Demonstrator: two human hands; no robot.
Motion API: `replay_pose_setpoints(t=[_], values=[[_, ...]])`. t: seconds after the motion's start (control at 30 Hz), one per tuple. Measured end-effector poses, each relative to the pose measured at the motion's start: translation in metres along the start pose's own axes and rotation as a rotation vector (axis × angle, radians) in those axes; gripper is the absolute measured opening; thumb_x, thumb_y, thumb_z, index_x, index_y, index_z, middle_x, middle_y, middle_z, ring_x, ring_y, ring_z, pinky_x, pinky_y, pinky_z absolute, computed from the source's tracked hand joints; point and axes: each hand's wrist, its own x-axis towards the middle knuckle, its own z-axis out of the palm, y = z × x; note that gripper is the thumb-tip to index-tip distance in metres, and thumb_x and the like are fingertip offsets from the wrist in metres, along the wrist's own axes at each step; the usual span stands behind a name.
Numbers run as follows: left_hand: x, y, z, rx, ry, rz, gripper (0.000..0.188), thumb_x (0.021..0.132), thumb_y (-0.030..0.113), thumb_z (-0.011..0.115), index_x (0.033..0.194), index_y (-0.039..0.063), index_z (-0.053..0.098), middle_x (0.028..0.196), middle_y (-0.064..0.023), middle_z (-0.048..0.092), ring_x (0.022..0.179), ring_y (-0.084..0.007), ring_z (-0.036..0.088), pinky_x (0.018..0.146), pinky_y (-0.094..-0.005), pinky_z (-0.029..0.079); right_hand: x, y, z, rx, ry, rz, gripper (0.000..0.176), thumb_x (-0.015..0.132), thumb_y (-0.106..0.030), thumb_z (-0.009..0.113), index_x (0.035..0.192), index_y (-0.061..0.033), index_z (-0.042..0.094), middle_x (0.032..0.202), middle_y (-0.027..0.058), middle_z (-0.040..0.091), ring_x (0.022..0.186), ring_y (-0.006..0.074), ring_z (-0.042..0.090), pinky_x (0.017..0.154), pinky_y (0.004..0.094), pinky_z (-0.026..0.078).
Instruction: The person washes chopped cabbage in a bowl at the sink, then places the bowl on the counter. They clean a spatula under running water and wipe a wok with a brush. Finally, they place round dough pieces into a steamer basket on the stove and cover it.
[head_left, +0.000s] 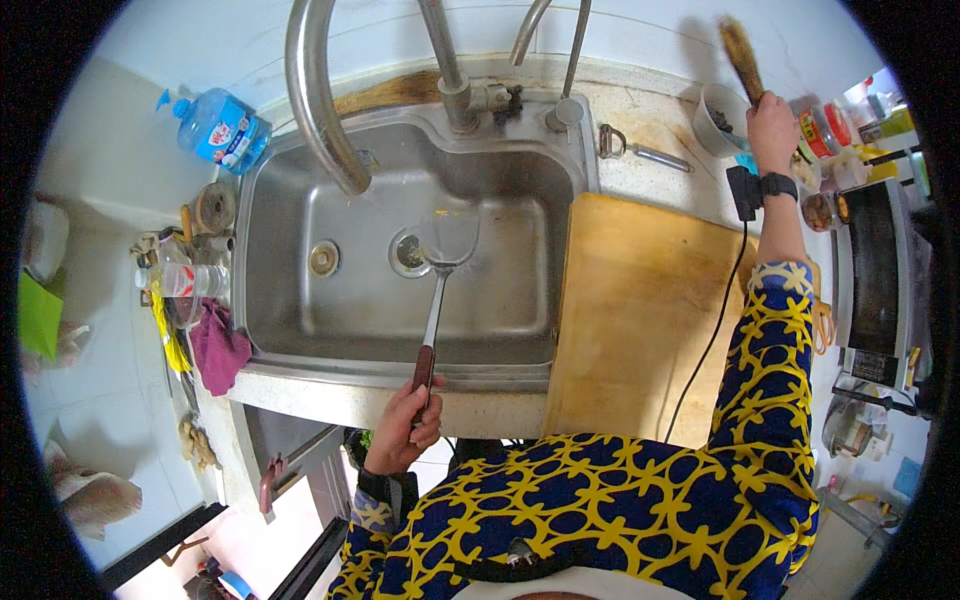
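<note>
My left hand (409, 427) is closed around the dark red handle of a metal spatula (433, 315). Its wide blade hangs over the stainless steel sink (345, 300), beside the drain (409, 251), with small yellow bits on it. At the back right, my right hand (774, 131) grips a brown bristle brush (739, 56), bristles pointing up and away. That hand is at the side of a white tub (712, 112) with dark contents. A peeler (649, 154) lies on the counter between the sink and the tub.
A wooden cutting board (637, 315) lies right of the sink, with a black cable (705, 352) across it. The curved faucet (319, 97) reaches over the basin. A blue soap bottle (225, 131), a clear bottle (187, 280) and a purple cloth (217, 349) stand or hang at left; jars (821, 131) are at right.
</note>
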Motion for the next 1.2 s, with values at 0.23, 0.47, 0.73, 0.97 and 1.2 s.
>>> replay_pose_setpoints(t=[0.23,0.47,0.73,0.97,1.2], values=[[0.011,0.000,-0.009,-0.022,-0.095,-0.021,0.034,0.096,0.024,0.042,0.128,0.013,0.039,0.068,0.0005,0.040,0.042,-0.0047,0.032,0.039,-0.0181,0.028,-0.036,-0.022,-0.089,0.314,0.124,-0.164,0.028,0.077,-0.018,0.060,0.099,-0.0052,0.047,0.088,0.0183,0.057,0.076,0.0379,0.058,0.063,0.0459,0.048],[0.014,0.003,-0.021,0.053,-0.145,-0.017,0.032,0.095,0.018,0.043,0.126,0.011,0.039,0.073,-0.0008,0.043,0.048,-0.0061,0.035,0.041,-0.0192,0.028,-0.132,-0.106,-0.166,0.566,-0.208,-0.361,0.051,0.070,-0.007,0.060,0.119,-0.0146,0.050,0.089,0.0145,0.052,0.074,0.0314,0.057,0.063,0.0405,0.047],[0.013,0.002,-0.022,0.003,-0.179,-0.007,0.035,0.091,0.013,0.048,0.125,0.005,0.040,0.073,0.0006,0.039,0.051,-0.0051,0.033,0.040,-0.0179,0.027,-0.187,-0.203,-0.182,0.208,-0.257,-0.890,0.041,0.078,-0.012,0.052,0.118,-0.0162,0.056,0.083,0.0054,0.055,0.074,0.0199,0.057,0.056,0.0306,0.046],[0.015,-0.004,-0.014,0.046,-0.160,-0.045,0.025,0.091,0.011,0.048,0.114,0.007,0.042,0.070,0.0008,0.039,0.049,-0.0053,0.032,0.040,-0.0189,0.025,-0.214,-0.259,-0.170,0.146,-0.115,-0.935,0.015,0.081,-0.017,0.052,0.090,-0.0097,0.061,0.081,0.0062,0.060,0.075,0.0234,0.059,0.056,0.0395,0.046],[0.016,-0.006,-0.013,0.038,-0.099,0.028,0.022,0.089,0.009,0.049,0.111,0.009,0.042,0.068,0.0013,0.039,0.046,-0.0050,0.032,0.038,-0.0194,0.025,-0.212,-0.254,-0.180,0.023,-0.182,-0.967,0.025,0.077,-0.016,0.055,0.101,-0.0118,0.061,0.078,0.0025,0.057,0.074,0.0193,0.057,0.056,0.0315,0.044]])
